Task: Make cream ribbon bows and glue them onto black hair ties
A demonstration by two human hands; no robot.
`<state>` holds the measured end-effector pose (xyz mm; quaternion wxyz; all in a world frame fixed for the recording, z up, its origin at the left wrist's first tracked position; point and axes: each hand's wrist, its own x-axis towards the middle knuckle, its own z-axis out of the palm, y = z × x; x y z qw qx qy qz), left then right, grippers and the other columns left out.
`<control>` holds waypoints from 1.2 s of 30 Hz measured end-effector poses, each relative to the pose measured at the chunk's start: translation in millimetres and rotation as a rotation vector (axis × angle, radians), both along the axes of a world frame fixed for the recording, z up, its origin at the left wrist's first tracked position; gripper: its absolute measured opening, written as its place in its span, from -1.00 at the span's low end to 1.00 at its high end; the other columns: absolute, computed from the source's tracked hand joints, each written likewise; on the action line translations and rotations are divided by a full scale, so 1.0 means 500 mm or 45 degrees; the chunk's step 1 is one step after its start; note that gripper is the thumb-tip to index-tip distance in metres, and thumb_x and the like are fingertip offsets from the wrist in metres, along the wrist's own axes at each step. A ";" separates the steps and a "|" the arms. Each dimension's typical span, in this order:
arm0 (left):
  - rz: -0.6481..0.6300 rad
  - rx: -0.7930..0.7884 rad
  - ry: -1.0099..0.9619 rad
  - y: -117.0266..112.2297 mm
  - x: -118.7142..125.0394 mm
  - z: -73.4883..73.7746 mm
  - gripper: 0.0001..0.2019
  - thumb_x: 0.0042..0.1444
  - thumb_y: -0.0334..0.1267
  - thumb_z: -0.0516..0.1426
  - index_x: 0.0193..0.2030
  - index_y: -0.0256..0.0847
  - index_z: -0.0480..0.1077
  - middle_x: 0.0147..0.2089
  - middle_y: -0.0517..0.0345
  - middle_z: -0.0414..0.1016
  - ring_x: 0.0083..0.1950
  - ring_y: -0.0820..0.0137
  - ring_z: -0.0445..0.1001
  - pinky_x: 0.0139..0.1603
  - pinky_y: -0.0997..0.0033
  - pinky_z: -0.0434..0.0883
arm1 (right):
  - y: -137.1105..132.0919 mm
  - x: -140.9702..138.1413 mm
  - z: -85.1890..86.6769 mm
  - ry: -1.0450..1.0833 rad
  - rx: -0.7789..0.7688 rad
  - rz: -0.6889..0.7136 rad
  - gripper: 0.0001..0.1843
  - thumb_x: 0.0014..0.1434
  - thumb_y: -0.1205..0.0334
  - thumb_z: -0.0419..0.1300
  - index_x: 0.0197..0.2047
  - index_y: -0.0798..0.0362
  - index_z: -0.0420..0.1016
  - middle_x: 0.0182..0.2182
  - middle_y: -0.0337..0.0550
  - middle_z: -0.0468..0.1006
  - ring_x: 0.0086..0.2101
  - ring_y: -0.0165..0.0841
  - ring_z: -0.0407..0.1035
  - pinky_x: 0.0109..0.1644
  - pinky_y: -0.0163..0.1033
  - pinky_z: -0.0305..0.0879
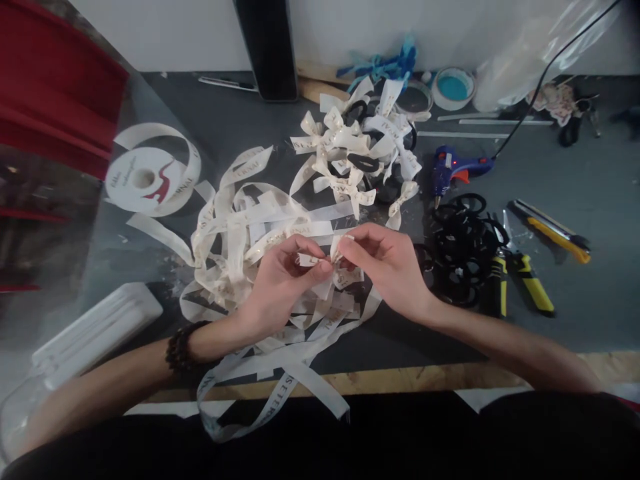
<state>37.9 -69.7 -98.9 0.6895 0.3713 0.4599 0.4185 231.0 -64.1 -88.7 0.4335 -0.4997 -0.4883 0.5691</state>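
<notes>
Between my two hands is a small cream ribbon bow point(342, 255) with dark printed letters. My left hand point(287, 277) pinches its left side between thumb and forefinger. On the other side, the fingers of my right hand point(385, 263) are closed on the bow's upper loop. Below and to the left lies a tangled heap of printed cream ribbon point(235, 233), one strip hanging over the table's front edge. Finished-looking bows point(350, 190) with black hair ties are piled beyond my hands.
A ribbon spool point(120, 180) lies at left, near a white plastic case point(95, 333). To the right are a blue glue gun point(453, 167) with its cord, black hair ties point(457, 247), yellow-handled pliers point(535, 283) and a yellow utility knife point(555, 233). A phone point(270, 50) leans at the back.
</notes>
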 end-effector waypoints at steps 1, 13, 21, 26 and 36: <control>-0.019 0.011 0.020 -0.001 0.000 0.000 -0.78 0.10 -0.25 0.48 -0.22 -0.15 0.55 -0.30 0.20 0.56 -0.39 0.52 0.46 -0.38 0.55 0.41 | 0.001 0.001 0.000 -0.035 0.025 0.022 -0.74 0.29 -0.01 0.40 -0.25 0.03 0.64 -0.42 -0.24 0.61 -0.40 -0.41 0.46 -0.28 -0.28 0.44; 0.224 -0.029 -0.058 0.007 0.003 -0.004 -0.66 0.00 -0.36 0.50 -0.29 -0.17 0.40 -0.31 0.26 0.50 -0.30 0.51 0.51 -0.27 0.56 0.50 | 0.004 0.006 -0.011 0.037 -0.093 0.104 -0.62 0.14 0.00 0.52 -0.09 0.04 0.62 -0.27 -0.17 0.67 -0.28 -0.35 0.55 -0.18 -0.25 0.52; 0.150 -0.127 -0.124 0.012 -0.001 0.007 -0.58 0.09 -0.21 0.47 0.04 -0.11 0.47 -0.01 0.08 0.68 0.01 0.28 0.66 0.03 0.30 0.61 | 0.012 0.005 -0.018 -0.027 -0.045 0.004 -0.78 0.21 0.06 0.43 -0.25 0.05 0.65 -0.43 -0.24 0.60 -0.43 -0.43 0.41 -0.36 -0.30 0.35; 0.182 -0.144 -0.029 0.018 -0.007 -0.003 -0.76 0.13 -0.11 0.46 -0.17 -0.20 0.67 -0.22 0.11 0.69 -0.33 0.50 0.56 -0.26 0.53 0.54 | 0.012 0.014 -0.002 -0.096 0.028 0.078 -0.76 0.28 0.04 0.39 -0.23 0.06 0.65 -0.38 -0.22 0.62 -0.37 -0.41 0.43 -0.30 -0.30 0.34; 0.116 -0.205 -0.033 0.011 -0.010 0.002 -0.73 0.14 0.00 0.44 -0.36 -0.17 0.66 -0.34 0.11 0.68 -0.31 0.37 0.64 -0.21 0.38 0.63 | 0.004 0.012 -0.017 -0.144 0.065 0.024 -0.75 0.35 0.01 0.33 -0.19 0.03 0.52 -0.40 -0.28 0.57 -0.42 -0.45 0.41 -0.36 -0.33 0.38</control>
